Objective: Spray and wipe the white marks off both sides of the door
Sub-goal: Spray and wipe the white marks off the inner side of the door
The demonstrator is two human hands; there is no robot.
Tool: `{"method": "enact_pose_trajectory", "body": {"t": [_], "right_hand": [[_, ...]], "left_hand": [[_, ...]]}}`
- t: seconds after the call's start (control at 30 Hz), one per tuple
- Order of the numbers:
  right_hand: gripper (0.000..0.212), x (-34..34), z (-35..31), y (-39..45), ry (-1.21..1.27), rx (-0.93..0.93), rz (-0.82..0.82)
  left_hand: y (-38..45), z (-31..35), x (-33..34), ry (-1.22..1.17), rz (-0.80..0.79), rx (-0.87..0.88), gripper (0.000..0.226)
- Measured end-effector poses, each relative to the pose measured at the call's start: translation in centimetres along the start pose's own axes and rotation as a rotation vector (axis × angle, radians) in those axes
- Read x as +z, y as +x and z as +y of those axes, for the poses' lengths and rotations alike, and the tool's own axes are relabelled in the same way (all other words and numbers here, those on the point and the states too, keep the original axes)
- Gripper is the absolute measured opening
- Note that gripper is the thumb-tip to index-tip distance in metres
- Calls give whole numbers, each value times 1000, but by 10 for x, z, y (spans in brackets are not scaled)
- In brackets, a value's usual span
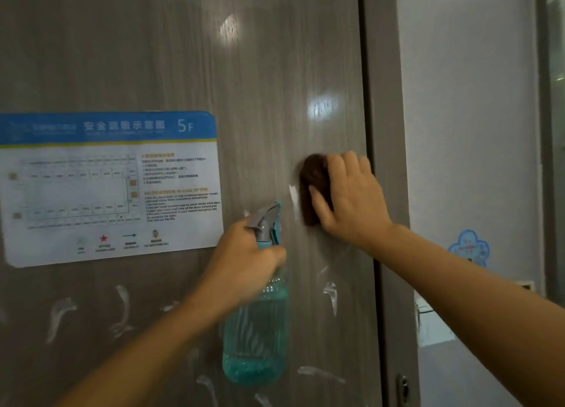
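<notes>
A grey wood-grain door (260, 70) fills most of the view. My right hand (351, 198) presses a brown cloth (313, 180) flat against the door near its right edge, beside a short white mark (293, 194). My left hand (244, 262) grips the neck of a teal spray bottle (256, 330) with a grey trigger head, held upright close to the door. Several white smear marks (331, 295) run across the lower part of the door, left and right of the bottle.
A blue and white evacuation plan (110, 189) is stuck on the door's left half. The door's right edge (388, 192) has a latch plate (403, 388) low down. Beyond it is a pale wall with a blue sticker (469, 247).
</notes>
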State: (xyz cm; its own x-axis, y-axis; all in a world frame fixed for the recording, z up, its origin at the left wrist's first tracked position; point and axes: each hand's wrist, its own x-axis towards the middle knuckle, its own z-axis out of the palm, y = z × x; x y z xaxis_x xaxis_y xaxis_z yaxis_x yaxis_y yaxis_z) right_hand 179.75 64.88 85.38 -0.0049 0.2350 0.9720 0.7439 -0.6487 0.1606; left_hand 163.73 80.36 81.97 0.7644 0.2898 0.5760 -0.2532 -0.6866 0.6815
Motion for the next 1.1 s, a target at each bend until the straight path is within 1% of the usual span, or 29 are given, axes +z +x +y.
{"method": "enact_pose_trajectory", "body": {"t": [0.07, 0.13, 0.2, 0.3, 0.37, 0.47, 0.6, 0.7, 0.77, 0.83, 0.87, 0.9, 0.97, 1.0, 1.03, 1.07, 1.1], "right_hand": [[44, 1, 4, -12, -15, -59, -37], [44, -2, 11, -8, -4, -47, -52], [44, -6, 14, 5, 39, 21, -36], [44, -9, 10, 30, 113, 147, 31], [45, -5, 4, 36, 118, 197, 67], [43, 6, -7, 28, 79, 167, 110], [41, 10, -11, 20, 73, 119, 119], [43, 2, -7, 32, 135, 149, 75], [42, 0, -7, 40, 140, 175, 77], [39, 2, -18, 38, 103, 187, 101], [38, 6, -27, 30, 106, 169, 85], [39, 10, -38, 18, 128, 105, 45], [39, 20, -55, -11, 139, -163, -101], [38, 22, -58, -23, 94, -319, -184], [38, 22, -54, -26, 37, -429, -238], [38, 19, -47, -21, 5, -449, -253], [37, 15, -39, -11, -6, -382, -218]], "left_hand": [[-4, -2, 8, 16, 39, 26, 13], [-5, -4, 9, -9, 50, 39, 17], [-6, -7, 5, -55, 46, 33, 18], [-15, -17, -4, -68, 69, 9, 18], [-24, -28, -11, -56, 83, -3, 18], [-33, -40, -19, -36, 84, -28, 18], [-34, -40, -24, -114, 109, -40, 16], [-32, -38, -31, -98, 58, -5, 19], [-30, -35, -39, -82, 76, 12, 15], [-26, -29, -51, -101, 120, 25, 18], [-21, -26, -59, -116, 132, 31, 18], [-16, -22, -66, -129, 136, 34, 18], [-2, -14, -81, -138, 142, 51, 21], [6, -11, -88, -145, 144, 64, 24], [12, -8, -95, -158, 138, 71, 29], [18, -6, -101, -167, 119, 75, 33], [23, -4, -106, -172, 93, 76, 35]]}}
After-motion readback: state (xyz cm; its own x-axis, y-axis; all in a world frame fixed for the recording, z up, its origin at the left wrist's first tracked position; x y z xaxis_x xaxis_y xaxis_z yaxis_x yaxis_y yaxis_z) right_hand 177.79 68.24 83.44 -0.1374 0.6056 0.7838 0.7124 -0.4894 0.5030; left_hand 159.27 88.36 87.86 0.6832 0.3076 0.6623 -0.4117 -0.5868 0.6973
